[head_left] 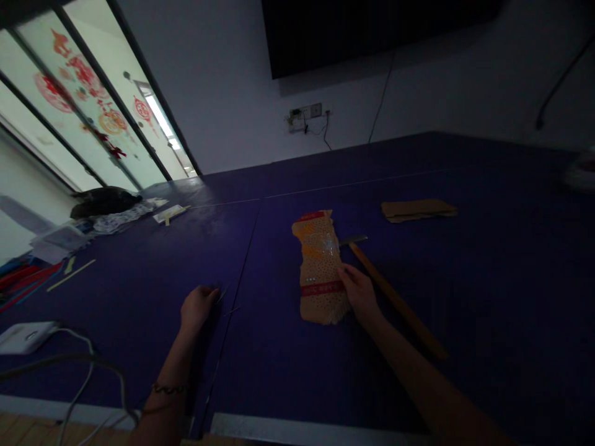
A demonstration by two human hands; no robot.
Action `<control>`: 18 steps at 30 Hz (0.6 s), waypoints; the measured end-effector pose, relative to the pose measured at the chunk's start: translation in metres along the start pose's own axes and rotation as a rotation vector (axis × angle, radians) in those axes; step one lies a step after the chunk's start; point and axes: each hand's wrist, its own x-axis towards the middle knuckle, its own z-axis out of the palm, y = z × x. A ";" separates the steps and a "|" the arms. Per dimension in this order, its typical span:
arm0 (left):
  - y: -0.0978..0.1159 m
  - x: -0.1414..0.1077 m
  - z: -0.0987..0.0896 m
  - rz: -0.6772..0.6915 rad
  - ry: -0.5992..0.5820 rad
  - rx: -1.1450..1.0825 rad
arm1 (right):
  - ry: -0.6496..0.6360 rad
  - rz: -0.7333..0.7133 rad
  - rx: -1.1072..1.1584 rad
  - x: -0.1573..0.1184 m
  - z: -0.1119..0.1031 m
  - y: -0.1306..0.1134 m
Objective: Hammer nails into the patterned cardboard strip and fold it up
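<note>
My left hand rests low over the purple table, its fingertips pinched on a thin nail. A second nail lies just to the right, beside the table seam. My right hand grips the right edge of a torn piece of cardboard, thumb on top. The cardboard is brown with red bands, yellow print, a strip of clear tape and many small holes. Right of it lies a hammer, its metal head close to the cardboard and its wooden handle running under or behind my right forearm.
Folded brown cardboard lies at the back right. A white device with cables sits at the left front. Farther left are red and blue strips, a clear box and a black bag. A wall bounds the back.
</note>
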 end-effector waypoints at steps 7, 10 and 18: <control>0.004 -0.051 0.002 0.570 -0.104 -0.195 | -0.021 0.027 0.004 0.000 0.000 -0.002; -0.002 -0.065 0.011 0.603 -0.181 -0.165 | -0.031 0.005 -0.003 0.000 0.000 -0.001; 0.001 -0.060 0.020 0.624 -0.083 -0.056 | -0.031 0.016 0.035 -0.002 0.001 -0.005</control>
